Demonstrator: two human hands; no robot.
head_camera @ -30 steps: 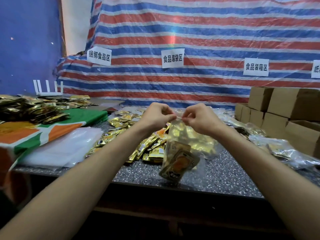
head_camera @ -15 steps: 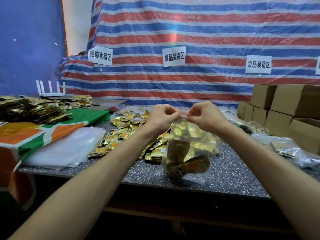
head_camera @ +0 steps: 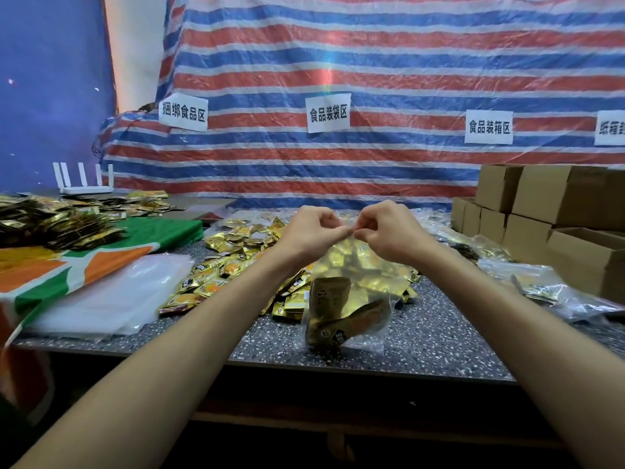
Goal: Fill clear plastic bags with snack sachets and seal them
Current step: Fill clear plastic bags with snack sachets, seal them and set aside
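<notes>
My left hand and right hand had closed together, fingers pinching the mouth of the clear bag above the front edge of the surface; sealing looked nearly finished.

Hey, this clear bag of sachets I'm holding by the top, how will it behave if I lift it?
Probably floppy: the clear bag hangs limp from where the left hand and right hand pinch its top. Likely bottom-heavy, since the sachets inside sit bunched at its lower end. Its glossy film may slip from a light pinch.
</notes>
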